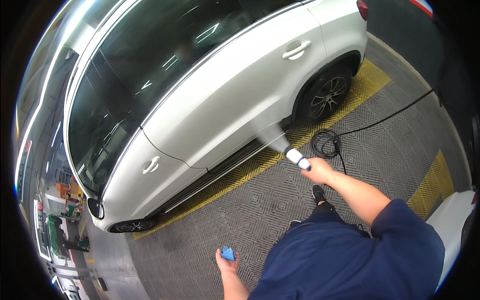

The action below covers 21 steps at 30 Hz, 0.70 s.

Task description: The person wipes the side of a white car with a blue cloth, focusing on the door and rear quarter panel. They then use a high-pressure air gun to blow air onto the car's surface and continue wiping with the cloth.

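Note:
My right hand (318, 170) grips a white spray gun (297, 156) with a dark nozzle and blue bands. From its nozzle a fan of whitish mist (270, 131) spreads onto the lower part of the rear door (240, 101) of a white car. The wet-looking door panel shines under the lights. My left hand (228, 264), lower and apart from the car, holds a small crumpled blue piece (228, 254) in its palm; whether it is cloth or detailing clay I cannot tell.
A thin black hose (325, 144) lies coiled by the rear wheel (328, 97), with one length running toward the dark wall. Black grating tiles with yellow strips (371, 75) cover the floor. Another white vehicle (452, 221) stands behind me. Boxes (69, 189) and shop equipment appear at far left.

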Motion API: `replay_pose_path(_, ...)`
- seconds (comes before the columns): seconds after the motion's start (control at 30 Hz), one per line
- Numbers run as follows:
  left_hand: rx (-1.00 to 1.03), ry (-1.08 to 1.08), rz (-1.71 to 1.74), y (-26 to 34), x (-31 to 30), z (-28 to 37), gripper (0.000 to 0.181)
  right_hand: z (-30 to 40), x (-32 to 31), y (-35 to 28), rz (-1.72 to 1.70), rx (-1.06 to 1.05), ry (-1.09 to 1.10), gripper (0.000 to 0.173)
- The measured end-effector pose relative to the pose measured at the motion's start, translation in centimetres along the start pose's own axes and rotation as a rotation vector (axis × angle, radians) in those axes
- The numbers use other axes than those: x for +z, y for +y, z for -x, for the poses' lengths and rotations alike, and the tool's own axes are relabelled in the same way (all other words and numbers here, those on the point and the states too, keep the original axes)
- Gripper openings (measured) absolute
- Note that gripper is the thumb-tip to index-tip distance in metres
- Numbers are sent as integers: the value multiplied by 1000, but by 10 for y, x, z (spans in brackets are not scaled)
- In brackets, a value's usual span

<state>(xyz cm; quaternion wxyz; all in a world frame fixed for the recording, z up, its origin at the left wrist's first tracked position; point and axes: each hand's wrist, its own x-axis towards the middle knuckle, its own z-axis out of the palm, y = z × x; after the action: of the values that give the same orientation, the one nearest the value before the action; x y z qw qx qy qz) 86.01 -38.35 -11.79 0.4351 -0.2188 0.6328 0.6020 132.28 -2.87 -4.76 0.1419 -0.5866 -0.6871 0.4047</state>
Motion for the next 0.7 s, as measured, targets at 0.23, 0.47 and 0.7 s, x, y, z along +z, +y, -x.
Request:
replay_pose_path(0.23,67,-373,-110,20,110,12,33,1,-101,-6,-256,118,266,25)
replay_pose_path(0.47,72,-628,-231,0,223,57,25,13,-197,33,-242,155,408,26)
replay_pose_path(0.7,54,-802,-292,-30,379,92,24,-14,-261,46,-524,199,363,16)
